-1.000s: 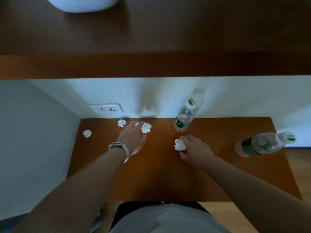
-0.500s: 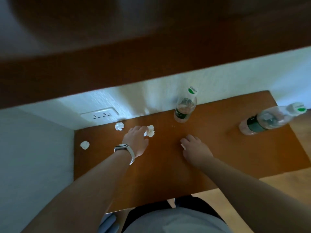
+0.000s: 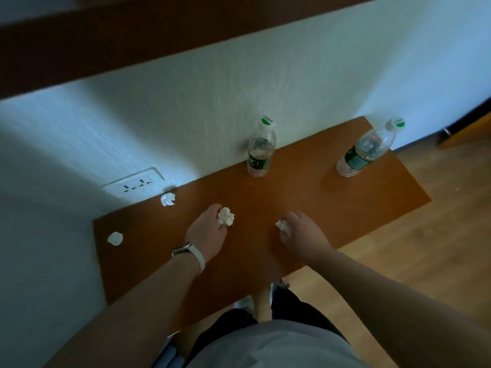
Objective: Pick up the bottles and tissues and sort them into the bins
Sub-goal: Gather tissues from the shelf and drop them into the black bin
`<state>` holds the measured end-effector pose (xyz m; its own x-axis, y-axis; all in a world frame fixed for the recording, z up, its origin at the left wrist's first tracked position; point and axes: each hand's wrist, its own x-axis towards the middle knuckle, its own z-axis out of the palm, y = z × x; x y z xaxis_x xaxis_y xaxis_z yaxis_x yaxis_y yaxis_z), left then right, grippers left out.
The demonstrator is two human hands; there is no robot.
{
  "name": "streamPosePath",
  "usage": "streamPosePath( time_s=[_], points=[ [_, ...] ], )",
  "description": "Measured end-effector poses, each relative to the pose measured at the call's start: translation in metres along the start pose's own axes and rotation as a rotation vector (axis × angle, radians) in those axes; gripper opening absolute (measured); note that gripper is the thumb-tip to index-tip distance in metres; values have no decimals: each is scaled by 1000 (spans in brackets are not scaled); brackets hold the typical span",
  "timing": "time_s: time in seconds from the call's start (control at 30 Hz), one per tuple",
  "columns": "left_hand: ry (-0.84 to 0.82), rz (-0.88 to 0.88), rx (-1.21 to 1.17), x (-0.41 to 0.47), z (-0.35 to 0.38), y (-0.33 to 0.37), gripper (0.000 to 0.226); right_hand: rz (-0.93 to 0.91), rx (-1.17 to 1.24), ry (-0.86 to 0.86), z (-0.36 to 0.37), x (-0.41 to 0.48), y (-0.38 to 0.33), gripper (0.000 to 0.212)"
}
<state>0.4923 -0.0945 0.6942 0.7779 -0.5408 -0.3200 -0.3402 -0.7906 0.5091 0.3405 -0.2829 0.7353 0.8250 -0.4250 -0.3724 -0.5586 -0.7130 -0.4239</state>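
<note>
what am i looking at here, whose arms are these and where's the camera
There is no machine here: a person works with bare hands, and the single camera sits on their head, looking down. The left hand, with a watch on its wrist, pinches a crumpled tissue. The right hand grips a second tissue. On the brown table lie a tissue near the socket, a far-left tissue, a middle bottle and a right bottle. No bins show.

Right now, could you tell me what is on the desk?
Standing: middle bottle, right bottle. Lying loose: far tissue, left tissue. The left hand grips a third tissue, the right hand a fourth tissue. The desk beneath the hands is hidden.
</note>
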Motion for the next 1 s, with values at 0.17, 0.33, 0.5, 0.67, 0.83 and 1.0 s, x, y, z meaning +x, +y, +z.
streamPosePath(
  time_s=[0.17, 0.33, 0.5, 0.67, 0.83, 1.0],
  points=[
    [3, 87, -31, -18, -11, 11, 21, 16, 27, 137, -17, -30, -9, 20],
    [24, 178, -84, -33, -23, 31, 15, 9, 60, 255, -32, -54, -14, 16],
    [8, 265, -185, -47, -27, 59, 22, 6, 125, 337, -48, -77, -12, 17],
    [10, 343, -246, -63, -25, 95, 19, 1, 163, 362, -67, -96, 4, 19],
    [-35, 399, -251, -77, -12, 145, 20, 32, 162, 431, -83, -119, 43, 19],
    [-97, 442, -222, -97, 15, 215, 20, 46, 225, 513, -106, -158, 107, 13]
  ],
)
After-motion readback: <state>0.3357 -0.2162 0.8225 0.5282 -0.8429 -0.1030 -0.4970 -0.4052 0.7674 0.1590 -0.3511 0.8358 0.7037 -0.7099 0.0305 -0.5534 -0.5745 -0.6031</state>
